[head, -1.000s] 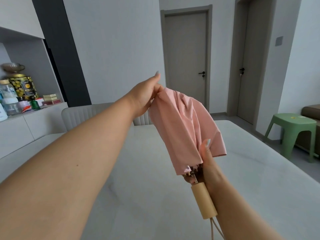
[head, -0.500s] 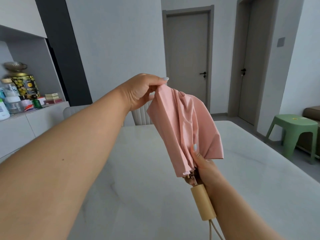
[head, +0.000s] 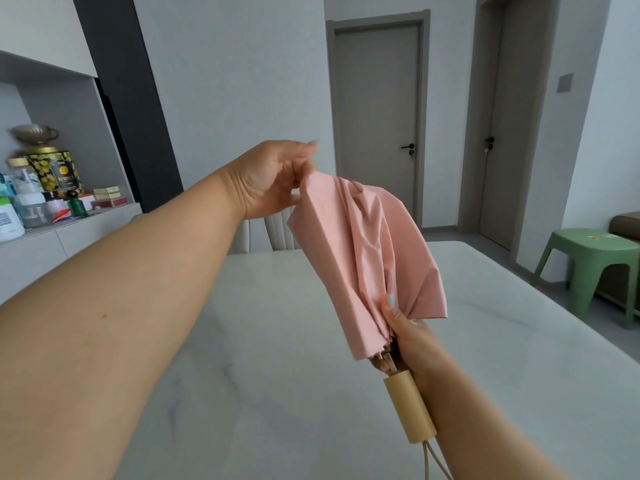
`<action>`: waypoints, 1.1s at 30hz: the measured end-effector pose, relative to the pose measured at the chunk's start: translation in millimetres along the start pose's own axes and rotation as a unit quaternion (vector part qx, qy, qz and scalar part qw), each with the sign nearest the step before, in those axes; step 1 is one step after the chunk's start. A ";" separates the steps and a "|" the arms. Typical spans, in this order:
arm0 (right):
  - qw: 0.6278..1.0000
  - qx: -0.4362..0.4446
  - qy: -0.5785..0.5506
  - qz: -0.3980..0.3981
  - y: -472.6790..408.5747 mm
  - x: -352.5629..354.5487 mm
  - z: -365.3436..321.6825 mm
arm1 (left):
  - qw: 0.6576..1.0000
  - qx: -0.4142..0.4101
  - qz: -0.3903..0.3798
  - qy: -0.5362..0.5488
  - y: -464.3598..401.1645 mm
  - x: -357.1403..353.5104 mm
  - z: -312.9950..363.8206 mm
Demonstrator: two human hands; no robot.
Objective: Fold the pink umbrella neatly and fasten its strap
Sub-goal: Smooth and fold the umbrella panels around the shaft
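Note:
The pink umbrella [head: 363,258] is collapsed, its canopy hanging in loose folds above the table, with a pale wooden handle [head: 408,408] and a cord loop pointing down towards me. My right hand [head: 410,336] grips the umbrella just above the handle, thumb pressed on the fabric. At the canopy's top end my left hand [head: 273,178] pinches a fold of the fabric. No strap shows among the folds.
A white marble table [head: 277,358] spreads under the umbrella, with pale chairs [head: 273,233] at its far side. A shelf with bottles and tins [head: 38,188] is at the left. A green stool [head: 588,265] stands at the right, two grey doors behind.
My left hand has turned at the umbrella's top, going from a thumb-up pinch to fingers reaching over the fabric. My right hand slid slightly up the canopy. The umbrella stays in place.

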State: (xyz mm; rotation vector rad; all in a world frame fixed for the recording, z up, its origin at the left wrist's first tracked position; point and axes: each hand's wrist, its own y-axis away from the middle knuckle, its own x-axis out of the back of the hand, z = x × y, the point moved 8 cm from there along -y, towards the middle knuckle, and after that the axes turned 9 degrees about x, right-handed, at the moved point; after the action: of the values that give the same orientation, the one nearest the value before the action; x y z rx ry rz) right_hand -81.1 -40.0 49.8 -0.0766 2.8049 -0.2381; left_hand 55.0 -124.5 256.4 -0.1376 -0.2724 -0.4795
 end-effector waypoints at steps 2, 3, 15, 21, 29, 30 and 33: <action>1.000 -0.001 0.004 0.000 -0.4 -1.7 1.4 | 1.000 0.004 0.019 -0.004 0.2 -1.9 0.3; 1.000 0.000 0.001 -0.002 -0.4 -2.6 1.3 | 0.999 0.008 0.026 -0.022 -0.3 -2.8 -1.1; 0.999 0.009 0.031 0.029 -1.5 6.4 -1.3 | 0.995 0.046 0.076 -0.039 -11.1 -3.2 -11.7; 0.999 0.014 0.024 0.016 -2.0 7.2 -4.9 | 0.996 0.029 0.072 -0.041 -10.6 3.3 -2.9; 0.999 0.013 0.016 0.025 -1.8 8.0 -4.3 | 0.999 0.004 0.033 0.024 -9.8 -4.0 2.5; 0.999 0.013 0.016 0.029 -2.0 9.2 -4.1 | 0.999 0.005 0.027 0.034 -9.5 -4.4 2.4; 0.999 0.020 0.023 0.043 -3.5 11.8 -2.8 | 0.999 0.003 0.043 0.003 -8.1 -1.8 8.0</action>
State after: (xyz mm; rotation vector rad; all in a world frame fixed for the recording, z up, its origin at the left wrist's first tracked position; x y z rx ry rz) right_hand -93.1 -44.0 49.3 0.0588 2.8389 -0.2782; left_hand 47.8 -129.3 264.1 -0.1416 -0.2607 -0.3936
